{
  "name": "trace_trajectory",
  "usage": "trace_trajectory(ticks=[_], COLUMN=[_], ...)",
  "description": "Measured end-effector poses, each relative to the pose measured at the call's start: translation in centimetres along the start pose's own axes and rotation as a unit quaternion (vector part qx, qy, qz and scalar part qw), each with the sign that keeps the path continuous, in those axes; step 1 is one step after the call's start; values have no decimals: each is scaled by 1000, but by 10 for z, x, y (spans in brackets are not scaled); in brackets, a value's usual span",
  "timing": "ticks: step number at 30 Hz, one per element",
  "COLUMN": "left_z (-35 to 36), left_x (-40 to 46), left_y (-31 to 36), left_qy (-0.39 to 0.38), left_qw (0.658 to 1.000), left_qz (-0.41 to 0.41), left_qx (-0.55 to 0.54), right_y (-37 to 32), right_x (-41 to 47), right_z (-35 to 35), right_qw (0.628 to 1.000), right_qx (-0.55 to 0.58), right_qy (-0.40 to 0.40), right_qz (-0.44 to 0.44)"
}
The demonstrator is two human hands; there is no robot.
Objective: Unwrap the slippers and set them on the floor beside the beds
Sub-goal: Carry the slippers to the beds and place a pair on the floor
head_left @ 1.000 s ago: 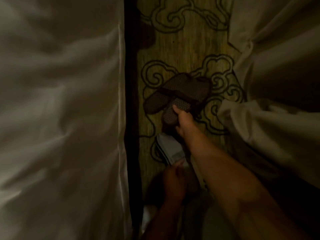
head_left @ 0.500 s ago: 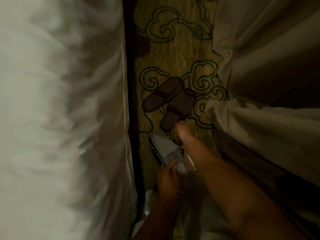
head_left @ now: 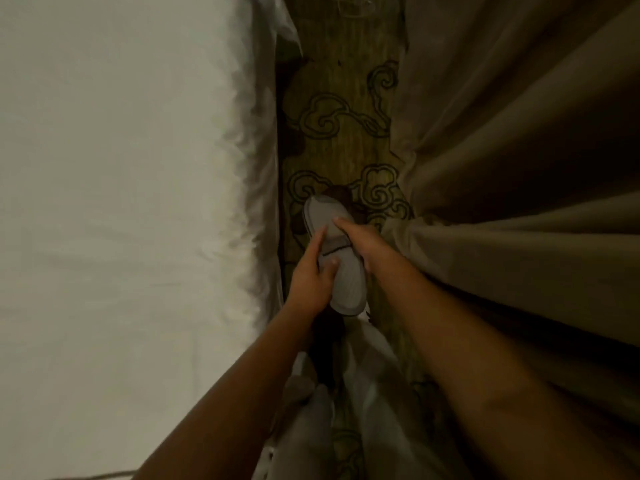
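Note:
A pale grey pair of slippers (head_left: 341, 268), stacked flat with a band across the middle, is held above the carpet in the gap between two beds. My left hand (head_left: 310, 275) grips its left edge, index finger stretched along the top. My right hand (head_left: 363, 242) grips its right edge, thumb on top. The dark brown slippers (head_left: 341, 195) on the floor show only as a dark patch behind the pale pair's far tip.
A white bed (head_left: 121, 220) fills the left side, and beige bedding (head_left: 519, 168) hangs on the right. Between them runs a narrow strip of olive carpet (head_left: 346, 81) with dark swirl patterns. My light trousers (head_left: 346, 410) are below the hands.
My right hand left the brown slippers on the floor and came back to the pale pair. Both hands now hold the pale pair, raised over the brown ones.

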State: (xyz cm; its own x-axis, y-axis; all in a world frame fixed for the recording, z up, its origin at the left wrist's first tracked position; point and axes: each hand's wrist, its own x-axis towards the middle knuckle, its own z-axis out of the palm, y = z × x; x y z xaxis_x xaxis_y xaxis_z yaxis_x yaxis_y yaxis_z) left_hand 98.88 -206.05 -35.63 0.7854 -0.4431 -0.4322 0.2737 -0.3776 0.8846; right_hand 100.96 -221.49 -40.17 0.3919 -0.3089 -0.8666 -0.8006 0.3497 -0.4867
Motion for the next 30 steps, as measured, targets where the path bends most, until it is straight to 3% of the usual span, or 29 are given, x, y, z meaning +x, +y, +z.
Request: trace_trajectory(ticks=[3,6,8,11,14,18,21,25,30], left_z=[-28,-58,-77,-101,-121,-148,-167,-200,-255], left_x=[-35,-73,-100,-148,-195,-260,-302,-357,-435], left_y=[53,113,148,187,197,204,211,208,187], left_qy=[29,31,5,30,35,69,116,168,276], left_qw=[990,934,906,911,903,884,881,863,830], left_qz=[-76,-172,-160,-134,-108,-76,-48,-15,11], left_qx=[-116,-312,-391,-388,-414,-455,-455,-477,-484], right_y=[-28,-51,-62,-72,-73,-63,-49,-30,-1], right_x=[-77,-161,-217,-289,-343,-411,-453,-497,-549], right_z=[6,9,10,23,41,86,108,129,205], right_qw=[996,991,985,981,973,909,870,880,843], right_qx=[16,22,35,39,-52,-257,-314,-285,-317], right_qy=[21,-11,-38,-71,-67,-108,-140,-216,-372], right_qz=[-82,-134,-162,-174,-215,-311,-353,-312,-226])
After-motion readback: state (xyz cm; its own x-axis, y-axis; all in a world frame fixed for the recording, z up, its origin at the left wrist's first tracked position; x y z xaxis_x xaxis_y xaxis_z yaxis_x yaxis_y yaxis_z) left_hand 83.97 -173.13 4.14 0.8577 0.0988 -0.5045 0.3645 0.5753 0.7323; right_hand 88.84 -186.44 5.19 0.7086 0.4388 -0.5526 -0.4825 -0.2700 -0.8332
